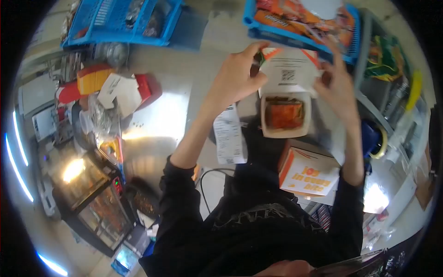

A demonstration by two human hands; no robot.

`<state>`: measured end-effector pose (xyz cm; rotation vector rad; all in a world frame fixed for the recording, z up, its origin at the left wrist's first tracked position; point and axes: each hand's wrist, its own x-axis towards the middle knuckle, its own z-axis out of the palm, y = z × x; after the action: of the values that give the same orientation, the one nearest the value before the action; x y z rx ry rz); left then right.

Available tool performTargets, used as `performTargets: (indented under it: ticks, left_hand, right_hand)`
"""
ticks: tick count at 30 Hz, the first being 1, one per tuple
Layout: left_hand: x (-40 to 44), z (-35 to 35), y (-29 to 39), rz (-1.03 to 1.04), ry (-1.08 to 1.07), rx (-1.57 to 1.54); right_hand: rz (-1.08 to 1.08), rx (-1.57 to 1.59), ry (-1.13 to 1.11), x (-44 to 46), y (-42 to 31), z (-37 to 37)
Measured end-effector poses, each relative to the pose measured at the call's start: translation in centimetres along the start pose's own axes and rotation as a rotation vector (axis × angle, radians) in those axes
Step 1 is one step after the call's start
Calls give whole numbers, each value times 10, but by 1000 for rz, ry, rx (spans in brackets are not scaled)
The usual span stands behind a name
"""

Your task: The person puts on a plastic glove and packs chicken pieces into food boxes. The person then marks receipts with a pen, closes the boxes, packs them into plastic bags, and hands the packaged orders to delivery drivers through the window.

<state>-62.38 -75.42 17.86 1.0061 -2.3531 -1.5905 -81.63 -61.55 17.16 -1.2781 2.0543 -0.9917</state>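
Observation:
An opened takeaway box (pixel 308 115) of white card sits on the counter before me. A reddish-brown piece of food (pixel 284 114) fills its tray. Its raised lid (pixel 295 78) has orange corners and a printed square code. My left hand (pixel 240 78) is closed on the lid's left edge, thumb in front. My right hand (pixel 337 85), slightly blurred, has its thumb and curled fingers at the lid's right edge. Left of the box, a long printed receipt (pixel 229 136) hangs over the counter's edge. Nearer me stands a closed white and orange box (pixel 309 171).
Blue baskets (pixel 249 21) with orange packets and a divided blue basket (pixel 113 39) stand at the back. Folded cartons (pixel 121 94) lie on the left, above a lit food warmer (pixel 94 203). A roll of tape (pixel 380 143) is at the right.

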Motion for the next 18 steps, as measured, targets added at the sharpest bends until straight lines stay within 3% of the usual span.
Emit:
performTargets:
  ticks: [1, 2, 3, 4, 5, 7, 8, 9, 11, 12, 14, 15, 17, 18]
  left_hand:
    - [-5, -2, -14, -41, -1, 7]
    - [-10, -1, -30, 255, 0, 177]
    - [-12, -1, -42, 566, -5, 346]
    - [-26, 3, -44, 532, -188, 341]
    - [-34, 6, -41, 519, -189, 337]
    - [-39, 9, -31, 462, -241, 562]
    - [-34, 12, -30, 462, -213, 499]
    - [-25, 25, -30, 457, -212, 493]
    - [-7, 65, -21, 549, -87, 731]
    - [-2, 75, -10, 552, -81, 734]
    - [8, 91, 14, 249, -82, 459]
    - [9, 105, 6, 252, -93, 458]
    - [15, 123, -17, 357, 209, 611]
    - [18, 116, -15, 361, 216, 609]
  right_hand:
    - [-66, 94, 22, -6, 2, -1]
    - [-50, 116, -1, -12, 16, 0]
    - [-274, -22, -65, -18, 34, -2]
    - [-500, -165, -128, -25, 46, -2]
    - [-496, -158, -139, -35, 53, 3]
    - [-260, -186, -55, -61, 63, 16]
    - [101, 47, -82, -74, 59, 18]
    - [103, 44, -89, -75, 64, 25]
    - [-158, -149, -48, -74, 81, 43]
    - [-164, -151, -44, -76, 91, 51]
    - [-48, 43, 155, -81, 110, 62]
    - [-38, 43, 161, -85, 106, 62]
    - [183, -72, 44, -83, 91, 55]
    - [371, -96, -199, -77, 66, 40]
